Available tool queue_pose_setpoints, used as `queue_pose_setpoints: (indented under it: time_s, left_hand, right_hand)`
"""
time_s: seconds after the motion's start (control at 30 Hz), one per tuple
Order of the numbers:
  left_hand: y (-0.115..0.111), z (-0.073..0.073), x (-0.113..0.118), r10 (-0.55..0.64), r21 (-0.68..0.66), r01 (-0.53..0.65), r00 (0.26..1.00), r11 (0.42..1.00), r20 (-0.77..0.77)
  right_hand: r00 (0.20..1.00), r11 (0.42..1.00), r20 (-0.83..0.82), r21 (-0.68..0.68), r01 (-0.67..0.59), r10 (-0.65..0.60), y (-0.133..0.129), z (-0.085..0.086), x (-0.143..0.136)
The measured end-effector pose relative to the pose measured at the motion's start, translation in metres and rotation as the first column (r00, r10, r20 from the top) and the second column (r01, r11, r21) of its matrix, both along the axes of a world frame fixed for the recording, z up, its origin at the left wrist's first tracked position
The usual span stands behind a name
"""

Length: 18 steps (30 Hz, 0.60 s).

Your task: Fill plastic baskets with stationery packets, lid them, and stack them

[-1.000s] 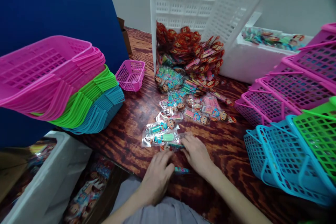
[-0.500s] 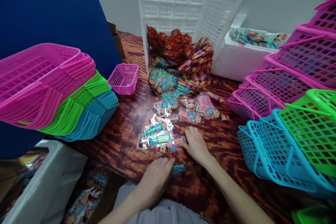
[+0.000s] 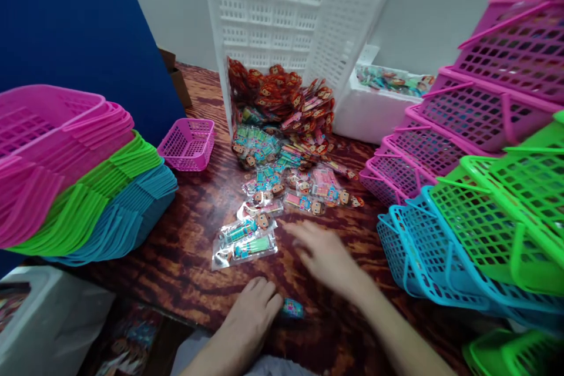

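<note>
My left hand [image 3: 256, 308] rests low on the table with its fingers curled together. The printed blue end of a small packet [image 3: 292, 308] sticks out at its thumb side; the rest is hidden under the hand. My right hand [image 3: 325, 255] hovers over the table with fingers stretched out and nothing visible in them. Just left of its fingertips lie two clear packets, one with green sticks [image 3: 254, 247] and one with teal sticks [image 3: 240, 231], each bearing a cartoon doll figure. Further packets [image 3: 304, 202] spread out behind them.
A white plastic crate [image 3: 268, 17] on its side spills a heap of packets [image 3: 273, 91]. Nested baskets [image 3: 110, 182] stand left, near a small pink basket [image 3: 188, 144]. Filled pink [image 3: 467, 111], green [image 3: 497, 211] and blue baskets [image 3: 423, 252] crowd the right. A white foam box [image 3: 374, 108] stands behind.
The pink packet formerly under my right fingers no longer lies beside the green one. My right hand has lifted with fingers extended. My left hand stays low by the blue packet. The view has shifted right.
</note>
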<state>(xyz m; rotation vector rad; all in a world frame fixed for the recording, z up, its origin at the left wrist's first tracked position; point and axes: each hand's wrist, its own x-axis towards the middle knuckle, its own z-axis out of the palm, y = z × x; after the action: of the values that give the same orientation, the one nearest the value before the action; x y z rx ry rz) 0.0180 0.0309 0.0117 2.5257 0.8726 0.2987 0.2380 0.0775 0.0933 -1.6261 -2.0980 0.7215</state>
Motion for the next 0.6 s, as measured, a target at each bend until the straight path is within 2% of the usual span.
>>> queue_pose_setpoints:
  time_s: [0.07, 0.1, 0.13, 0.17, 0.23, 0.27, 0.3, 0.33, 0.37, 0.4, 0.43, 0.5, 0.6]
  left_hand:
    - [0.001, -0.006, 0.006, 0.034, 0.179, -0.057, 0.991, 0.982, 0.129]
    - [0.002, -0.010, 0.008, 0.053, 0.264, -0.109, 0.977, 0.958, 0.209]
    - [0.003, -0.015, 0.011, 0.064, 0.328, -0.157, 0.958, 0.931, 0.279]
    - [0.005, -0.020, 0.012, 0.063, 0.369, -0.191, 0.941, 0.910, 0.332]
    - [0.010, -0.027, 0.014, 0.039, 0.406, -0.193, 0.933, 0.893, 0.358]
    - [0.014, -0.029, 0.014, 0.025, 0.415, -0.177, 0.938, 0.893, 0.345]
    - [0.018, -0.030, 0.014, 0.008, 0.428, -0.155, 0.946, 0.891, 0.325]
    - [0.021, -0.031, 0.014, -0.007, 0.435, -0.129, 0.955, 0.891, 0.296]
    - [0.024, -0.031, 0.014, -0.017, 0.429, -0.098, 0.966, 0.898, 0.257]
    - [0.026, -0.031, 0.013, -0.022, 0.407, -0.067, 0.978, 0.911, 0.209]
    - [0.027, -0.032, 0.013, -0.027, 0.375, -0.035, 0.987, 0.927, 0.158]
    - [0.026, -0.038, 0.012, -0.018, 0.316, -0.007, 0.997, 0.949, 0.077]
    - [0.023, -0.055, 0.011, 0.068, 0.338, -0.083, 0.996, 0.937, 0.056]
  right_hand:
    - [0.999, 0.992, 0.049, -0.129, -0.016, 0.022, -0.005, -0.025, -0.028]
    - [1.000, 0.983, -0.020, -0.186, -0.006, 0.003, -0.007, -0.039, -0.037]
    - [0.986, 0.967, -0.154, -0.253, 0.028, -0.069, -0.009, -0.050, -0.043]
    - [0.944, 0.935, -0.295, -0.352, 0.037, -0.149, -0.010, -0.059, -0.044]
    - [0.801, 0.829, -0.510, -0.559, -0.030, -0.315, -0.009, -0.069, -0.035]
    - [0.754, 0.779, -0.550, -0.621, -0.083, -0.358, -0.006, -0.069, -0.027]
    - [0.754, 0.767, -0.554, -0.633, -0.104, -0.355, 0.000, -0.068, -0.016]
    - [0.804, 0.802, -0.506, -0.594, -0.063, -0.311, 0.008, -0.065, -0.004]
    - [0.877, 0.863, -0.402, -0.504, 0.028, -0.262, 0.018, -0.062, 0.009]
    - [0.937, 0.922, -0.255, -0.363, 0.136, -0.239, 0.031, -0.059, 0.023]
    - [0.960, 0.949, -0.065, -0.181, 0.257, -0.273, 0.045, -0.056, 0.037]
    - [0.909, 0.911, 0.088, -0.029, 0.412, -0.408, 0.074, -0.051, 0.066]
    - [0.826, 0.846, 0.201, 0.033, 0.532, -0.527, 0.112, -0.050, 0.104]
